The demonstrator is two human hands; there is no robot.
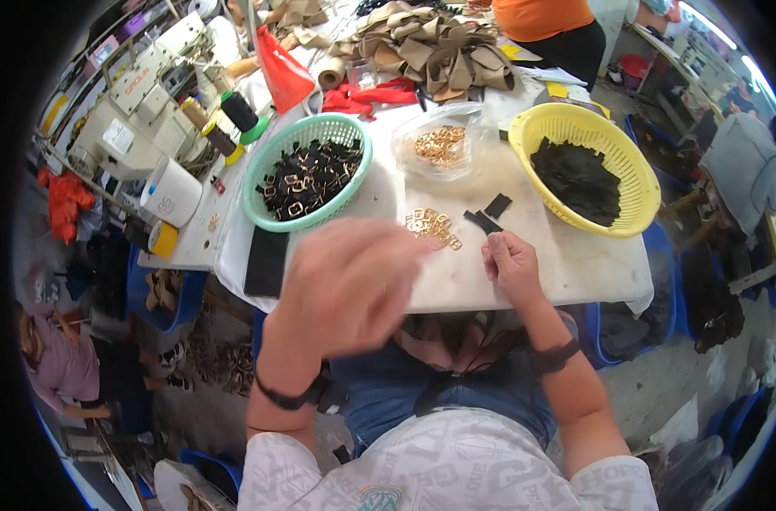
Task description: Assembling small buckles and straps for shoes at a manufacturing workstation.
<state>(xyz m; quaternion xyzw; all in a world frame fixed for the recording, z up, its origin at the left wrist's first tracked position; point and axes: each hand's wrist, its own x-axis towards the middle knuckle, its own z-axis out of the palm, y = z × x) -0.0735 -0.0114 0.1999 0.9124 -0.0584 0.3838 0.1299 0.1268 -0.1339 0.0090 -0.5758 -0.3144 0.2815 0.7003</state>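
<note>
My left hand [354, 281] is raised over the table's front edge, smeared by motion, so its fingers do not show clearly. Just beyond its fingertips lies a small pile of gold metal buckles [432, 227]. At the right of that pile, my right hand [513, 266] has thumb and finger pinched on the end of a short black strip [488, 223]. Another black piece [498, 205] rests on the white tabletop [566, 272] close by. A green basket [364, 175] at the left holds many black pieces with gold buckles on them. The yellow basket [647, 192] at the right is filled with black strips [579, 183].
A plastic bag of gold buckles [439, 146] sits between the baskets. A black flat slab [266, 262] lies by the green basket. Sewing machines [124, 119] and thread cones [239, 112] stand left. Brown cut pieces [443, 51] heap at the back, near a person in orange [545, 19].
</note>
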